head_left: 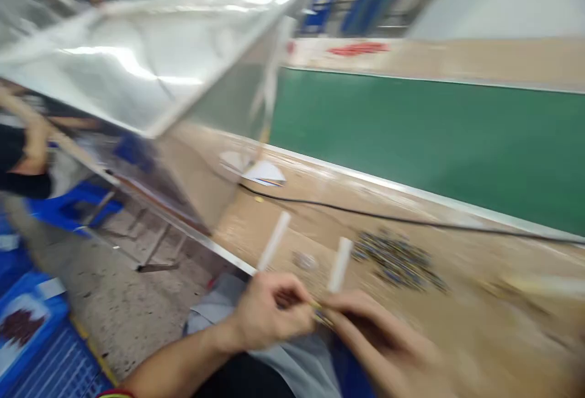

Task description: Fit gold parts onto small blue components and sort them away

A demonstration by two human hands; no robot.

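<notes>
Close to the table's near edge, my left hand (274, 312) is closed, thumb and index finger pinched at a small thin metallic piece (322, 314). My right hand (379, 331) pinches the same piece from the other side, so the two hands nearly meet. Motion blur hides what kind of part it is. Just beyond the hands, two white strips (340, 264) stick up from the wooden tabletop, with a small clear blurred item (304, 260) between them. A pile of thin dark and brass-coloured pieces (397, 258) lies to the right of the strips.
A black cable (365, 210) crosses the table (479, 325) in front of a green conveyor belt (434, 142). A clear plastic-sheeted frame (150, 63) stands at left. Blue crates (59, 349) and a blue stool (73, 206) are on the floor; a person's arm (34, 142) shows beyond.
</notes>
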